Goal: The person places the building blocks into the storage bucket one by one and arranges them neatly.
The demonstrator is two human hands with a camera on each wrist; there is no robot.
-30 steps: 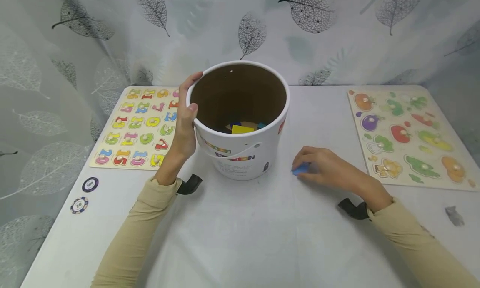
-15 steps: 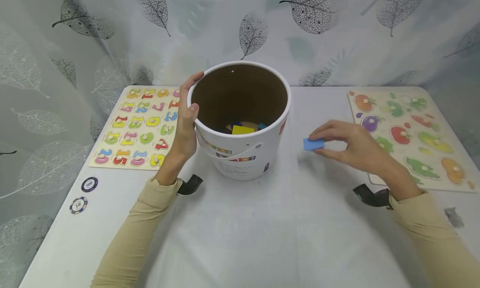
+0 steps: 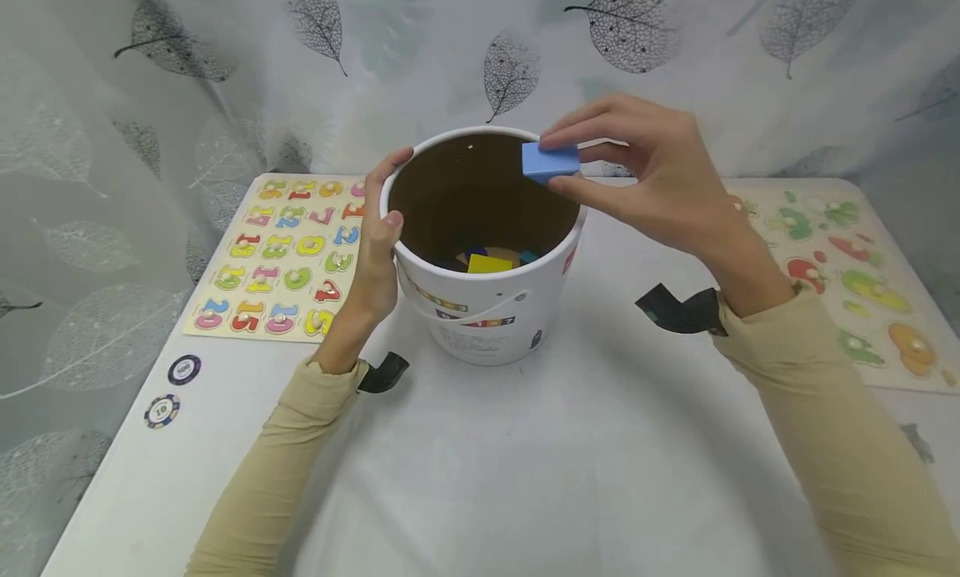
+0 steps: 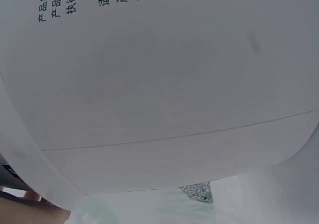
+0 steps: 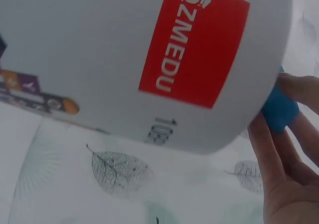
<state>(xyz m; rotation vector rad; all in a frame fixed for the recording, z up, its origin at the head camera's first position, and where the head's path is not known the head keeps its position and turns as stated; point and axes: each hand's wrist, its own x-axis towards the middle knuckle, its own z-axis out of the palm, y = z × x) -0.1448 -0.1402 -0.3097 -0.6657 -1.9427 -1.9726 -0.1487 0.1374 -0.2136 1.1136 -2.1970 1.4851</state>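
Note:
A white bucket [image 3: 480, 327] with a brown inside stands upright in the middle of the table. My left hand [image 3: 375, 252] grips its rim on the left side, thumb over the edge and fingers along the outer wall. Between thumb and fingers my right hand [image 3: 645, 168] pinches a blue block [image 3: 551, 161], held over the bucket's right rim. In the right wrist view the same blue block [image 5: 280, 107] shows beside the bucket's wall. Inside the bucket lie a yellow block [image 3: 490, 264] and a few other coloured pieces, partly hidden by the front rim.
On the left lies a number puzzle board [image 3: 281, 256]; on the right, a vegetable puzzle board [image 3: 847, 260], partly covered by my right arm. Two poker chips, one dark [image 3: 183, 369] and one lighter [image 3: 162, 411], lie near the left table edge. A leaf-printed curtain [image 3: 450, 52] hangs behind.
My right hand has lifted the blue block off the table on the bucket's right and carried it up and left to the rim. My left hand stays on the bucket.

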